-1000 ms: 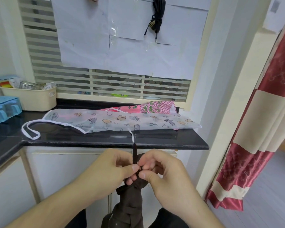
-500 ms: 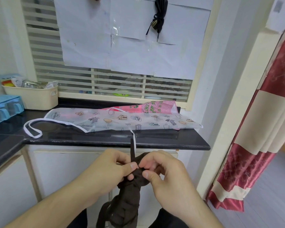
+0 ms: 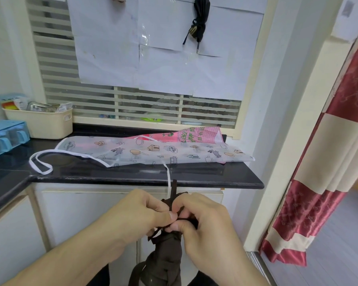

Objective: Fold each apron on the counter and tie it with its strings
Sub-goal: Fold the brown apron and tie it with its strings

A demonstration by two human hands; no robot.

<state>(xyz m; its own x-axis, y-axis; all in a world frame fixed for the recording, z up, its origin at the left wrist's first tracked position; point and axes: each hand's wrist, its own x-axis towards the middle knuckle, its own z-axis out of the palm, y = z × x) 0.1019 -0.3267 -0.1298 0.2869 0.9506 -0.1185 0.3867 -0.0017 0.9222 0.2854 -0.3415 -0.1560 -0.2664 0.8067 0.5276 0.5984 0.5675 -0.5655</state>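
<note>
- Your left hand (image 3: pixel 142 213) and right hand (image 3: pixel 203 220) meet in front of you, below the counter (image 3: pixel 132 175) edge, thumbs almost touching.
- Both hands pinch the dark strings (image 3: pixel 174 195) of the brown apron (image 3: pixel 163 259); one string end sticks straight up between your fingertips.
- The left thumb presses toward the curled forefinger, with string caught under it; the other left fingers are folded into the palm.
- The right thumb and forefinger nip a string loop at the knot; the remaining right fingers curl around the top of the bundle.
- The brown apron hangs down from your hands as a narrow rolled bundle, clear of the counter, with a strap loop showing at its lower left.
- On the counter lies the white printed apron (image 3: pixel 153 150), stretched lengthwise along the edge, with a pink checked apron (image 3: pixel 194 134) under and behind it.
- A white neck loop (image 3: pixel 39 164) of the printed apron trails to the left on the black surface; one white tie (image 3: pixel 168 178) drops over the front edge, just behind your hands.
- A cream basket (image 3: pixel 41 122) stands at the back left, a blue box (image 3: pixel 4 137) beside it.
- A red and cream curtain (image 3: pixel 318 162) hangs at the right.
</note>
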